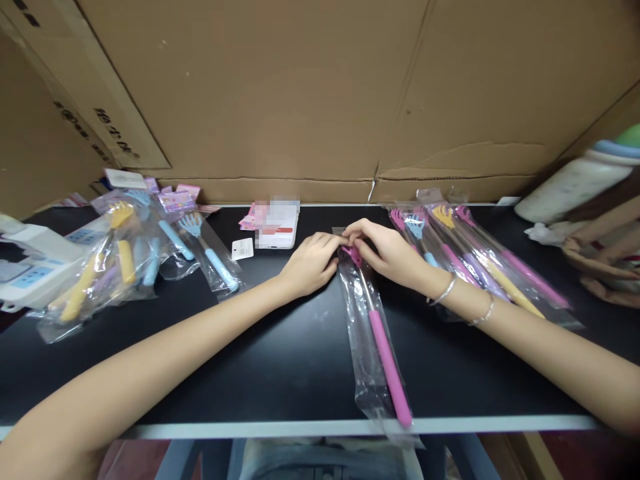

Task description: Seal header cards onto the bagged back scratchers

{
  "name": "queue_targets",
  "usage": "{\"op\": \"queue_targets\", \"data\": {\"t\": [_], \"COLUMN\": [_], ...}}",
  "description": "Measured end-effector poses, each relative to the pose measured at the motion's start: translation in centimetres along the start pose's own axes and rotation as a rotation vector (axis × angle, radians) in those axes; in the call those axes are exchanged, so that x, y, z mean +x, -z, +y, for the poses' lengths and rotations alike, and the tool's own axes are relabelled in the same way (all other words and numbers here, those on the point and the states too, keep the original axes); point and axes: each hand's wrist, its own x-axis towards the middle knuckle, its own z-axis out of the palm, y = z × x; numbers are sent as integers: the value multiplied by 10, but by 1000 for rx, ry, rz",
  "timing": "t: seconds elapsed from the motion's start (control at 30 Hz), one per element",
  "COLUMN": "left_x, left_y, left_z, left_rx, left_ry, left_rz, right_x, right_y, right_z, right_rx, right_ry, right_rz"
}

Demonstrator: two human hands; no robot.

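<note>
A magenta-handled, metal-shafted back scratcher [380,337] lies inside a clear plastic sleeve [357,337], its claw [353,257] between 2 hands: the right hand [384,252] pinches the sleeve's top; whether the left hand [311,265] grips too, I cannot tell.

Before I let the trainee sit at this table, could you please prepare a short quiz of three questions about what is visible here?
1. What colour is the handle of the back scratcher whose claw is at the right hand?
2. True or false: the small white tag lies to the left of the left hand.
3. How many bracelets are on the right arm? A: one. B: two. C: three.

Key: 1. Pink. 2. True. 3. B.
</note>
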Motion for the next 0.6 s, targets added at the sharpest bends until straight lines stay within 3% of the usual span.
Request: {"op": "queue_targets", "data": {"t": [0.17, 0.3, 0.4, 0.53, 0.6], "left_x": [1, 2, 2, 2, 2], "left_y": [-4, -8, -8, -10, -14], "left_z": [1, -2, -2, -4, -8], "left_rx": [76, 65, 48, 17, -7], "left_ry": [38, 48, 42, 43, 33], "left_rz": [-28, -15, -15, -8, 4], "right_x": [19, 58, 99, 151, 172], "right_y": [6, -3, -21, -56, -75], "right_z": [-7, -13, -25, -48, -57], "right_rx": [-31, -40, -121, -350, -374], "right_ry": [36, 40, -7, -34, -30], "right_rz": [-116, -163, -229, -469, -516]}}
